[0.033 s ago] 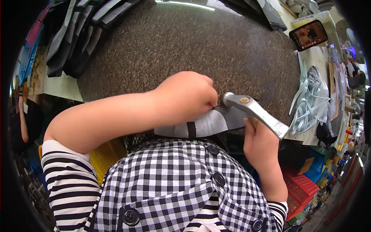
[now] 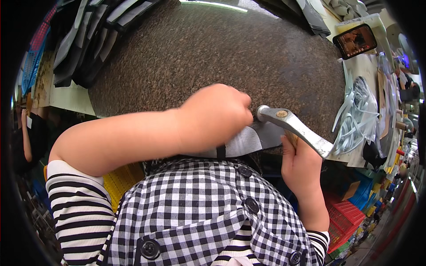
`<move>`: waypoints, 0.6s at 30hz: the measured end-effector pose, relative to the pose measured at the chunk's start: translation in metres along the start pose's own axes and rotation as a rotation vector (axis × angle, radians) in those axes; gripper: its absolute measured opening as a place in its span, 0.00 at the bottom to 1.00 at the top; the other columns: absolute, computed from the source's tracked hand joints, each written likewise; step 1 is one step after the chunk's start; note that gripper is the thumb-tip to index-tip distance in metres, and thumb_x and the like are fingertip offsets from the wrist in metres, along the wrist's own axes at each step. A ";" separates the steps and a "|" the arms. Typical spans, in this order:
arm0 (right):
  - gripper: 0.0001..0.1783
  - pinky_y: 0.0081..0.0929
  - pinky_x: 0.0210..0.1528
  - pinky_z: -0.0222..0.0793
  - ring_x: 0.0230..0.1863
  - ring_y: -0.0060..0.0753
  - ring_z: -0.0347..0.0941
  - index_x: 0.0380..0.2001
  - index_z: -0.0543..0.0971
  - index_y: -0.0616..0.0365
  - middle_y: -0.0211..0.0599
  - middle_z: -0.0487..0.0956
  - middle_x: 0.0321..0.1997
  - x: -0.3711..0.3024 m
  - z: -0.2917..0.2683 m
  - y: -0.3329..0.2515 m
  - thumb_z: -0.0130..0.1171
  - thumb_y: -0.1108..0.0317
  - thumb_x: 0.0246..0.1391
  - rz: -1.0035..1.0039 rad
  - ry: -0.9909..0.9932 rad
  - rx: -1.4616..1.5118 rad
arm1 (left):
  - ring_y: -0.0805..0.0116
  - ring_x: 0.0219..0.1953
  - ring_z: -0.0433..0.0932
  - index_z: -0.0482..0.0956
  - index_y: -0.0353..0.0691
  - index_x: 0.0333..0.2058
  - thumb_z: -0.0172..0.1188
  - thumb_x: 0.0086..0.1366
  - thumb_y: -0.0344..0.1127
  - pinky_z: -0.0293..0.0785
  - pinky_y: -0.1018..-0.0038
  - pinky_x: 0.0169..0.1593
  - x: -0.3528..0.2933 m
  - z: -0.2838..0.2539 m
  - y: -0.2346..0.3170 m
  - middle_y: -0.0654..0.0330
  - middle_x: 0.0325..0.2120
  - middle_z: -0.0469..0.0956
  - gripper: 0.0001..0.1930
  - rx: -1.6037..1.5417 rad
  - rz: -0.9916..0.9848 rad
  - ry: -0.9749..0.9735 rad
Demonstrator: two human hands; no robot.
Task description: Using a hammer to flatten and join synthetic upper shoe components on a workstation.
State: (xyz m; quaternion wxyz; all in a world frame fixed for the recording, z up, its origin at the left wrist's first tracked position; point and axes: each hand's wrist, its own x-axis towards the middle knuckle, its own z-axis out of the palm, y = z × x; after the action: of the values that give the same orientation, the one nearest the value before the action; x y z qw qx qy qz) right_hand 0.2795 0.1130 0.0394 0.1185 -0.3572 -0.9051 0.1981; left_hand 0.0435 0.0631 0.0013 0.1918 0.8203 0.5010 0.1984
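Counter [image 2: 199, 53] fills upper ctr of frame, w/ dark strips [image 2: 86, 42] at its upper L edge. Grey strip [image 2: 244, 142] is at ctr, by counter's lower edge. L hand [image 2: 217, 113] is curled over it; grip I cannot tell. R hand [image 2: 302, 166], ctr-rt, is wrapped round hammer [image 2: 296, 126].

The left hand [image 2: 219, 114] is shifting slightly rightward, its curled knuckles drawing nearer to the head of the hammer [image 2: 299, 126]. The hand and its forearm [image 2: 133, 134] are also edging toward the person's body, covering more of the grey strip [image 2: 248, 141]: its left stretch is mostly disappearing, and the black band [image 2: 220, 152] is showing less.
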 end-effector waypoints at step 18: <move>0.09 0.36 0.34 0.74 0.34 0.50 0.77 0.40 0.76 0.62 0.43 0.76 0.37 -0.007 0.006 -0.003 0.57 0.76 0.55 -0.005 -0.038 -0.007 | 0.57 0.34 0.79 0.83 0.37 0.38 0.66 0.58 0.34 0.76 0.65 0.40 0.001 -0.031 0.006 0.54 0.31 0.79 0.10 -0.311 -0.463 -0.291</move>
State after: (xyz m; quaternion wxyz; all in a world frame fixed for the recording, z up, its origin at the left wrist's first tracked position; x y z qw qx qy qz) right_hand 0.2802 0.1045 0.0351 0.1008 -0.3515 -0.9087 0.2015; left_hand 0.0328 0.0647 0.0309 0.4245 0.6649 0.6056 0.1043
